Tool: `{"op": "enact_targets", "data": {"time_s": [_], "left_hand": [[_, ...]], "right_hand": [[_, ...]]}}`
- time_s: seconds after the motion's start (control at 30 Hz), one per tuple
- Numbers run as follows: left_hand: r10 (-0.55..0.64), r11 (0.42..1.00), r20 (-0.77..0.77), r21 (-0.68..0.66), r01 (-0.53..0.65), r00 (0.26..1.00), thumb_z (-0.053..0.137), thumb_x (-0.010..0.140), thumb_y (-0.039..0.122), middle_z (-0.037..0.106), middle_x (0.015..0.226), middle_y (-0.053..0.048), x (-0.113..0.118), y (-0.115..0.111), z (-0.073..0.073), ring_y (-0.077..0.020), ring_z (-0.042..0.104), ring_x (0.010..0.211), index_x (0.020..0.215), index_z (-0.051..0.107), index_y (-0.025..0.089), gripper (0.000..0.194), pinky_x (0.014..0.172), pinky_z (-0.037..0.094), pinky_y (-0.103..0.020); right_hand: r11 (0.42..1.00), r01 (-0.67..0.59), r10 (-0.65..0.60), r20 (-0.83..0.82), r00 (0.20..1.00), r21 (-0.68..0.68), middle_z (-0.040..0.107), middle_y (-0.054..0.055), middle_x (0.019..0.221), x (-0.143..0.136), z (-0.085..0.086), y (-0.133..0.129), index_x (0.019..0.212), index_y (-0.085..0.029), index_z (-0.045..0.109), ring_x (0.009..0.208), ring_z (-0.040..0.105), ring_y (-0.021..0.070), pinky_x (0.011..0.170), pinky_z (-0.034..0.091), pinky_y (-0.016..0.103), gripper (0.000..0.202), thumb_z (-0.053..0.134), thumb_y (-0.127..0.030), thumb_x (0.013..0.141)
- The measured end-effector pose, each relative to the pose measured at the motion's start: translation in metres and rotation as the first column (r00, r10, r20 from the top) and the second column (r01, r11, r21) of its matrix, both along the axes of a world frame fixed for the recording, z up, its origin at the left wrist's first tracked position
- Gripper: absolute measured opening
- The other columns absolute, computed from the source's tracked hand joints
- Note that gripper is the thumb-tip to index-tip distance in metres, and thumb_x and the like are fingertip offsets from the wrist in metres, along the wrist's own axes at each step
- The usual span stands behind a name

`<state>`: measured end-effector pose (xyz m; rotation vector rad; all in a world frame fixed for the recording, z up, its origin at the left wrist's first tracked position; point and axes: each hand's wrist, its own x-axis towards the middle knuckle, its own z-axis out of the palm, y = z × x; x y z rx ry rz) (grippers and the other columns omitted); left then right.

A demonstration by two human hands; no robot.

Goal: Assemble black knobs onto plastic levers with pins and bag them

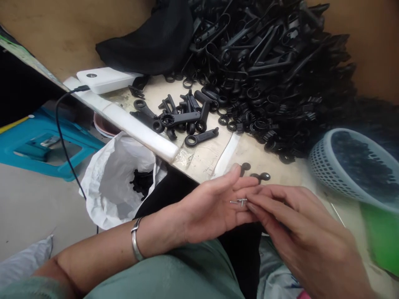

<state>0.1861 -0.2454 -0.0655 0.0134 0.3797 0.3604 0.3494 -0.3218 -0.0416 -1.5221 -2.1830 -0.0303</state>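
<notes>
My left hand (215, 207) lies palm up with its fingers stretched out, and several small silvery metal pins (239, 202) rest on it near the fingers. Over those fingers, my right hand (289, 216) is closed in a pinch at the end of a pin; its fingertips partly hide what they grip. Just beyond the hands, small black round-ended parts (260, 177) lie on the table (205, 160). Farther back is a loose group of black plastic handles (181, 118) with ring-shaped ends.
A large heap of black plastic parts (264, 54) covers the back. At right stands a pale perforated basket (321, 158) of dark pieces. A white power bank (106, 81) with a cable sits at left. Below the edge are a white sack (106, 187) and a blue stool (18, 141).
</notes>
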Motion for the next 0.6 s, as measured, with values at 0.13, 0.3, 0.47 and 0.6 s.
{"op": "enact_targets", "data": {"time_s": [0.13, 0.3, 0.47, 0.6], "left_hand": [[0.007, 1.000, 0.012, -0.006, -0.007, 1.000, 0.044, 0.105, 0.048, 0.060, 0.115, -0.013, 0.0001, 0.0001, -0.0004, -0.0152, 0.055, 0.091, 0.108, 0.070, 0.008, 0.048, 0.100, 0.038, -0.032], [0.016, 0.999, 0.013, -0.041, -0.016, 1.000, 0.043, 0.106, 0.047, 0.060, 0.110, -0.011, 0.0000, 0.0007, -0.0005, -0.0141, 0.055, 0.089, 0.105, 0.070, 0.007, 0.049, 0.091, 0.039, -0.028], [0.013, 0.998, 0.067, -0.054, -0.010, 0.998, 0.041, 0.106, 0.047, 0.060, 0.098, -0.008, -0.0011, 0.0000, -0.0048, -0.0095, 0.049, 0.072, 0.107, 0.071, 0.006, 0.051, 0.083, 0.041, -0.025], [0.029, 0.998, 0.061, -0.050, -0.026, 0.998, 0.043, 0.106, 0.047, 0.059, 0.097, -0.008, -0.0021, 0.0004, -0.0055, -0.0099, 0.051, 0.073, 0.106, 0.071, 0.005, 0.051, 0.092, 0.043, -0.030]], "right_hand": [[1.000, 0.014, -0.014, 0.001, 1.000, 0.017, 0.067, 0.004, 0.100, -0.0043, -0.0001, -0.0007, 0.101, -0.018, 0.068, 0.090, 0.062, 0.0152, 0.083, 0.050, 0.031, 0.009, 0.061, -0.016, 0.097], [0.999, 0.033, -0.033, -0.025, 0.999, 0.002, 0.066, 0.005, 0.099, -0.0098, -0.0018, 0.0016, 0.100, -0.017, 0.067, 0.094, 0.061, 0.0165, 0.088, 0.049, 0.031, 0.008, 0.059, -0.017, 0.098], [0.998, 0.023, -0.025, -0.034, 0.999, -0.061, 0.066, 0.005, 0.101, -0.0092, -0.0021, 0.0021, 0.098, -0.019, 0.063, 0.095, 0.061, 0.0163, 0.084, 0.049, 0.029, 0.009, 0.054, -0.019, 0.100], [0.999, 0.028, -0.027, 0.022, 0.999, -0.035, 0.066, 0.005, 0.104, -0.0021, 0.0023, 0.0025, 0.103, -0.018, 0.064, 0.097, 0.061, 0.0160, 0.086, 0.048, 0.029, 0.009, 0.055, -0.019, 0.100]]}}
